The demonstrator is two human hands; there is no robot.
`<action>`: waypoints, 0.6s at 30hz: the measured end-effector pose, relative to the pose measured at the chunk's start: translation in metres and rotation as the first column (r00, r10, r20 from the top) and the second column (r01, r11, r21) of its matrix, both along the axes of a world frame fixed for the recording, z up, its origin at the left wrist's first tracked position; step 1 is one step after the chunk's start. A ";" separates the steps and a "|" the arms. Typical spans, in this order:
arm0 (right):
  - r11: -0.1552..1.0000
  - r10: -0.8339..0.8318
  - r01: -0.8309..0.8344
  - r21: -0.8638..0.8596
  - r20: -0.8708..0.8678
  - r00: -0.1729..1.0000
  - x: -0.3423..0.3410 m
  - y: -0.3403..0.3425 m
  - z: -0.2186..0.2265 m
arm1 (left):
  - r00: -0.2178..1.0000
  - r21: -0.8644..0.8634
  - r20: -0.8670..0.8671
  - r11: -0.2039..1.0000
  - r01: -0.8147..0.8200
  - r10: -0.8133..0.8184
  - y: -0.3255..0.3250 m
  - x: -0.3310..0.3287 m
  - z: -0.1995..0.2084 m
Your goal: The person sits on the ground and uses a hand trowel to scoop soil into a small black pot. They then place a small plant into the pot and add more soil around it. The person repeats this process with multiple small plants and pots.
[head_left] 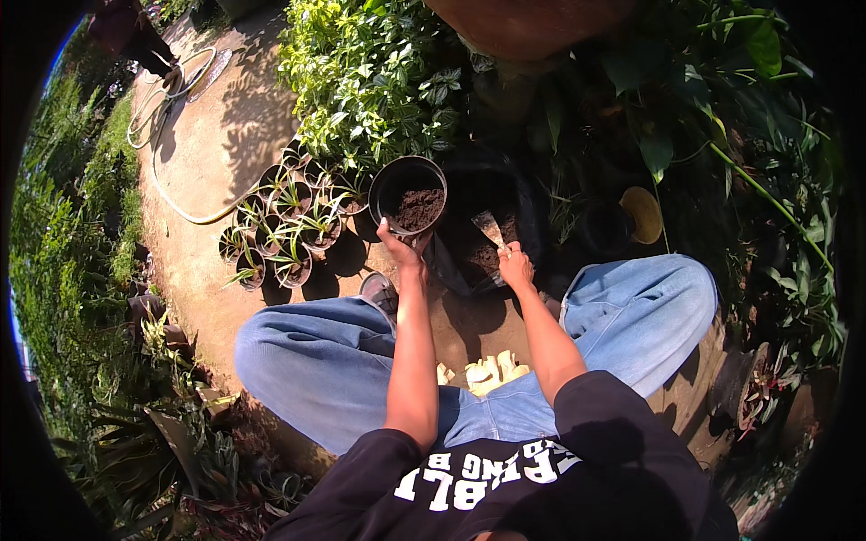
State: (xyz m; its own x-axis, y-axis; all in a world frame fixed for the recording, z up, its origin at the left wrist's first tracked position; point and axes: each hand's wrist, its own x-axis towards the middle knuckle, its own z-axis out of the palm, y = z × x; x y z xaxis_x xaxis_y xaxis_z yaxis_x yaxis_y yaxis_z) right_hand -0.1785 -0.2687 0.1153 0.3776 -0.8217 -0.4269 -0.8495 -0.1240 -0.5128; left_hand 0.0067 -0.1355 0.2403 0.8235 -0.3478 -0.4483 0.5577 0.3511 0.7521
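My left hand (404, 248) is closed on the rim and side of a round black plant pot (385, 191), which is tilted so that its mouth shows. Dark soil (420, 209) lies inside the pot. In my right hand (515, 267) is the handle of a small flat-bladed trowel (489, 228), its blade smeared with dirt. The blade is over a black plastic bag (448, 263) holding dark soil, just right of the pot. Deep shadow hides much of the bag's inside.
Several small pots with striped seedlings (293, 216) stand left of my pot. Leafy plants (370, 81) grow beyond them. A hose (194, 218) curves over the path towards another person (133, 36). Pale yellow gloves (494, 371) lie between my legs. A yellowish round object (642, 215) is at right.
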 end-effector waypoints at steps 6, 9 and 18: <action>1.000 0.018 -0.016 0.015 -0.104 0.994 -0.008 0.004 0.018 | 1.000 0.010 -0.022 1.000 0.010 -0.010 -0.005 0.001 -0.013; 0.999 0.005 -0.001 0.037 -0.113 0.994 -0.005 0.006 0.015 | 1.000 -0.002 -0.030 1.000 0.007 -0.007 -0.005 0.003 -0.021; 0.998 -0.066 0.067 -0.020 0.037 0.997 0.032 -0.002 -0.027 | 0.999 0.051 -0.046 0.999 0.001 0.002 -0.004 0.004 -0.017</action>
State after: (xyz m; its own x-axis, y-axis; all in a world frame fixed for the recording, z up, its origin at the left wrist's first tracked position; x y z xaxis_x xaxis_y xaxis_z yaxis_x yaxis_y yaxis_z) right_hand -0.1462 -0.2704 0.0886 0.3368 -0.8541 -0.3963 -0.8370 -0.0789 -0.5415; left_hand 0.0104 -0.1393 0.2234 0.8015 -0.3230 -0.5032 0.5923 0.3131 0.7424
